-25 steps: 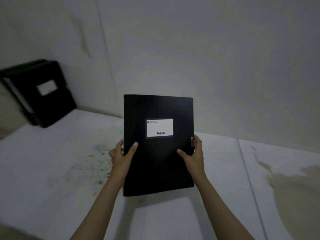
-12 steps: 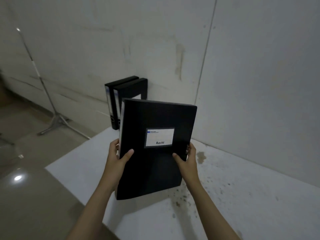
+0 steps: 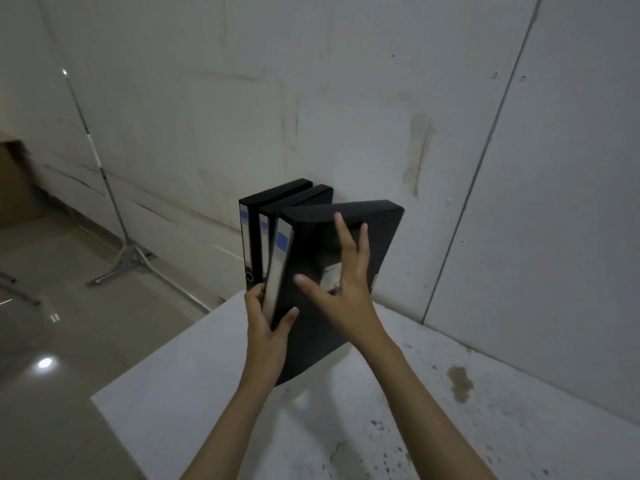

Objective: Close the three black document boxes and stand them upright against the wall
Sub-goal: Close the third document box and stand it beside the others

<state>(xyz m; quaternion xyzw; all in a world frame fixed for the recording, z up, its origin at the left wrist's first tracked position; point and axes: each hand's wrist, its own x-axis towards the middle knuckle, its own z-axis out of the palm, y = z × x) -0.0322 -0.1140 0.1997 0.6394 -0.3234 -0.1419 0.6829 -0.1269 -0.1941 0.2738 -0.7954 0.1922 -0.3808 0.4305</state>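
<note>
Two closed black document boxes [image 3: 250, 237] [image 3: 304, 199] stand upright side by side against the wall at the far left corner of the white table [image 3: 194, 393]. A third closed black document box [image 3: 311, 337] leans tilted just right of them, its labelled spine toward me and its lower edge near the tabletop. My left hand [image 3: 266, 327] grips the lower part of its spine. My right hand [image 3: 346, 282] lies flat on its front cover with fingers spread, partly hiding the white label.
The table's left edge drops to a glossy floor. A metal tripod stand [image 3: 119, 261] rises from the floor at left, with a brown cardboard box [image 3: 14, 188] beyond it. A brown stain [image 3: 460, 382] and dark specks mark the tabletop at right.
The held box has moved up beside the two standing boxes and turned spine toward me. My right hand let go of its right edge and now rests flat on the cover.
</note>
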